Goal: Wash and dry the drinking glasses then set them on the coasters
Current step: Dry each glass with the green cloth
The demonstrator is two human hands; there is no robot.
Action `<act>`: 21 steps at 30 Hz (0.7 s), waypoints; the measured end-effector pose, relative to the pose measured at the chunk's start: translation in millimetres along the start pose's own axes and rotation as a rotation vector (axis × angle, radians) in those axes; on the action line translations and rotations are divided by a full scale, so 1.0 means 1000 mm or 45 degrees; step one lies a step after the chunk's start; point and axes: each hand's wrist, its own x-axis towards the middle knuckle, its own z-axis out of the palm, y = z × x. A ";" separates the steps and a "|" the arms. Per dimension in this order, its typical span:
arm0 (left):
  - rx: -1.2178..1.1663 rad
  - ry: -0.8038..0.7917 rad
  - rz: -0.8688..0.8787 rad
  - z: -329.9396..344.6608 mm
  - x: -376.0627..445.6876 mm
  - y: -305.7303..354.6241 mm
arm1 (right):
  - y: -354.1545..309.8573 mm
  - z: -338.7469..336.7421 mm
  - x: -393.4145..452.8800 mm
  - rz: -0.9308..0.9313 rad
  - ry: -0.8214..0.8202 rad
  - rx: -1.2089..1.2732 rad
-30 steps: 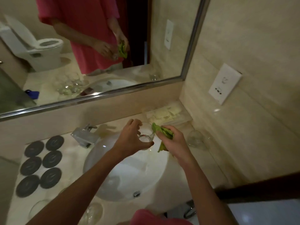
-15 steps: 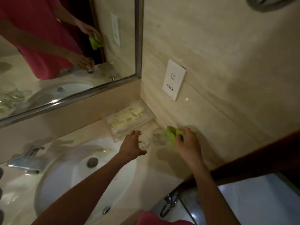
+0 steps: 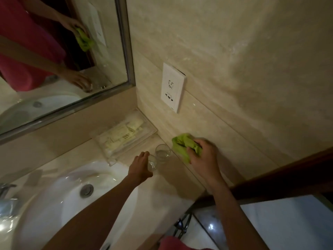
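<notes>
At lower left, the white sink (image 3: 59, 201) fills the table (image 3: 167, 179) corner. At centre, the left hand (image 3: 139, 167) curls its grip round a drinking glass (image 3: 152, 164), just beside a second glass (image 3: 163, 153). At right, the right hand (image 3: 202, 157) bunches a green cloth (image 3: 183, 146). Best set the glass down upright, clear of its neighbour. No coasters show; the held glass is half hidden.

A beige stone counter (image 3: 167, 179) carries two drinking glasses: one glass (image 3: 152, 164) under the left hand's fingertips (image 3: 145, 155), another glass (image 3: 163, 152) just beyond them, and a clear tray (image 3: 126, 136) farther back.
</notes>
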 end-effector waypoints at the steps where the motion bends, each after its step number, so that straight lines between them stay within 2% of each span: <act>1: 0.012 -0.006 -0.002 0.002 0.001 -0.001 | -0.001 0.001 0.000 0.020 -0.008 0.026; 4: 0.004 -0.008 0.000 0.009 0.003 -0.004 | -0.003 0.004 -0.003 0.077 -0.037 0.150; 9: -0.038 0.019 0.011 0.015 0.007 -0.005 | -0.002 0.006 -0.003 0.109 0.010 0.141; 14: -0.117 -0.034 -0.004 0.010 0.003 -0.006 | -0.001 0.014 -0.002 0.257 0.006 0.289; 18: -0.020 0.018 0.006 -0.008 -0.012 -0.015 | -0.008 0.030 -0.005 0.380 -0.079 0.431; 21: -0.013 0.072 0.011 -0.027 -0.030 -0.032 | -0.023 0.047 -0.012 0.342 -0.169 0.442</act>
